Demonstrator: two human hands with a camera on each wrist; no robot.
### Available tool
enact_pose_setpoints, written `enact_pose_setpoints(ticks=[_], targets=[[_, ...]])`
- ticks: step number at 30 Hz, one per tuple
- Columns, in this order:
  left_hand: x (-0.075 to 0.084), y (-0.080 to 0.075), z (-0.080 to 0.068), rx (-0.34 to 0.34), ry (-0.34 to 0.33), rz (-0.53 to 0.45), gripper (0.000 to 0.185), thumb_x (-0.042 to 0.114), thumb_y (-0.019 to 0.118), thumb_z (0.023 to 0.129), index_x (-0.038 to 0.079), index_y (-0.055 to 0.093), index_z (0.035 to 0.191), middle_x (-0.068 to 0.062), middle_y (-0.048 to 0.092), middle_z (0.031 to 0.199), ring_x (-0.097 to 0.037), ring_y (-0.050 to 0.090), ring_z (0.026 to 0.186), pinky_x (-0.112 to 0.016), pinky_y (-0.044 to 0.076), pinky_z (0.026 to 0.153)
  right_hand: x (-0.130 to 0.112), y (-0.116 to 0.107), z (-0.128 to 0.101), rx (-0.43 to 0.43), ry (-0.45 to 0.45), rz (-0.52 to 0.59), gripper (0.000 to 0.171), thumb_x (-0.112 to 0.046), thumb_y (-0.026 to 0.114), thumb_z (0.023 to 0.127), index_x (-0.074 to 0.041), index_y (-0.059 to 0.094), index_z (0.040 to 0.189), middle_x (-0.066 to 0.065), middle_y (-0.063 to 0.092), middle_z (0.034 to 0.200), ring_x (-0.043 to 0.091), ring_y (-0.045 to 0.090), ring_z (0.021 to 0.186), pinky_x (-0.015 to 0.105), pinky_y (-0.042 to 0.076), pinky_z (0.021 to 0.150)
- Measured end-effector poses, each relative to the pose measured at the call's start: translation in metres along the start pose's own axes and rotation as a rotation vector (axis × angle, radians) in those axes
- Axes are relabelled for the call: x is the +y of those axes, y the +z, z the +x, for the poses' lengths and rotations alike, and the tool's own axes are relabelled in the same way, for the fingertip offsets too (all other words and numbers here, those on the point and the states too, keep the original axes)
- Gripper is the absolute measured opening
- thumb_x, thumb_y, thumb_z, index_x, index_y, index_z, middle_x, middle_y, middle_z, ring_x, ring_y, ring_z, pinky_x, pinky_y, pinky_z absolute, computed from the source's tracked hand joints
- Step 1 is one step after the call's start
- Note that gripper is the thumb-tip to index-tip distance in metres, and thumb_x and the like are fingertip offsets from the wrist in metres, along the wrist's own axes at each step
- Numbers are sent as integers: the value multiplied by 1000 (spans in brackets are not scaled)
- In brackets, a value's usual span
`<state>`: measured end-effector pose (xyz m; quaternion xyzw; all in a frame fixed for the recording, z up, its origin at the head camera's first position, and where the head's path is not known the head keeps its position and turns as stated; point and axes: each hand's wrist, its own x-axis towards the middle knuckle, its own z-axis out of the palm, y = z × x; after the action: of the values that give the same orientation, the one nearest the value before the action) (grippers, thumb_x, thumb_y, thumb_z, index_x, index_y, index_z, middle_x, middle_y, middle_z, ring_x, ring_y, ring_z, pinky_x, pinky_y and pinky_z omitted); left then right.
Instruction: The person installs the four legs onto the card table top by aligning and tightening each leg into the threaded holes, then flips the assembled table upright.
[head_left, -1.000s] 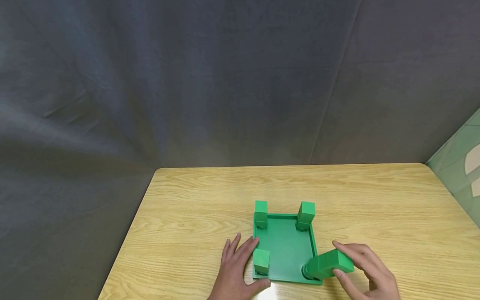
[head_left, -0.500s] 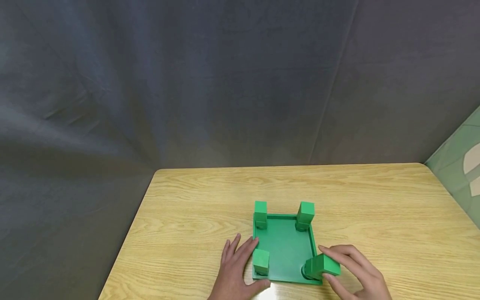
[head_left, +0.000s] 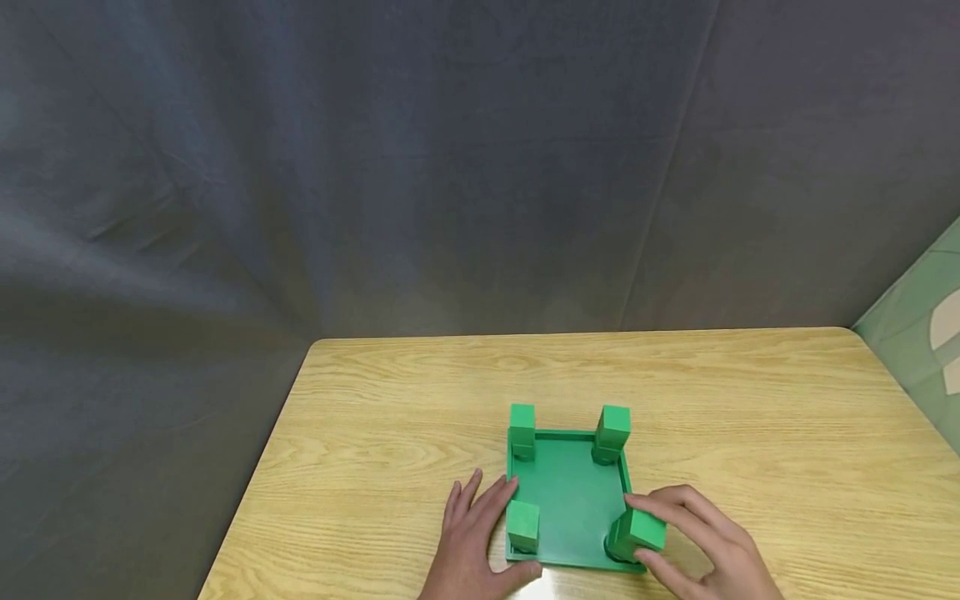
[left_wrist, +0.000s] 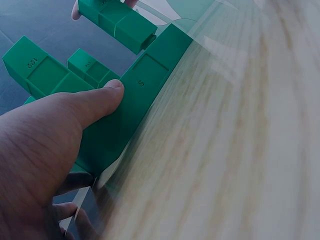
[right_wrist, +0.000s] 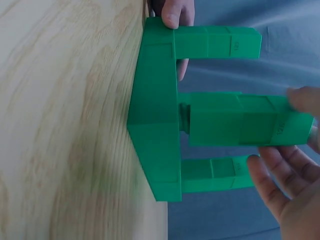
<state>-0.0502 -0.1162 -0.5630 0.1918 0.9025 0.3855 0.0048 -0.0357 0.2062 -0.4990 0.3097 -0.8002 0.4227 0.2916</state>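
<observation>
Green leg [head_left: 639, 533] at green base [head_left: 572, 500] near-right corner, pinched by right hand [head_left: 701, 546] fingers; left hand [head_left: 472, 546] fingers spread, thumb pressing base's left edge.

Bare desk [head_left: 750, 417] is left open behind and to the right of the green tray [head_left: 570, 500], and to the far left. The tray's corners are taken up by four upright green posts [head_left: 522, 429]. Its left edge is blocked by the left hand [head_left: 472, 542], and its near right corner by the right hand [head_left: 705, 550], which grips a post [head_left: 637, 533]. A grey curtain [head_left: 450, 167] closes the space behind the desk.
</observation>
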Motion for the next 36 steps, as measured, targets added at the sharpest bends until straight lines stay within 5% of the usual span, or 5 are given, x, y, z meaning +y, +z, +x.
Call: enact_pose_setpoints(ticks=[7,26,36], targets=[[2,-2,1,-15,-14,-13,94,72,79,92,38,42,172,5,53,169,-42,32,165,-67,15,130,6,-7,-7,-63,3,75,50,2,85,90,4,74,139,1,71,123,7,66,107,14,52,92],[1,0,1,-2,-6,-14,94,73,78,92,37,44,171,5,54,168,-43,34,164,-67,15,131,3,0,-8,21,167,92,69,16,98,58,-5,74,119,4,73,123,4,67,113,13,54,89],[1,0,1,-2,-9,-2,94,72,78,92,37,43,172,5,54,168,-42,34,164,-65,15,131,8,2,-12,-46,80,121,68,12,90,76,4,70,141,5,71,132,7,66,121,11,49,106]])
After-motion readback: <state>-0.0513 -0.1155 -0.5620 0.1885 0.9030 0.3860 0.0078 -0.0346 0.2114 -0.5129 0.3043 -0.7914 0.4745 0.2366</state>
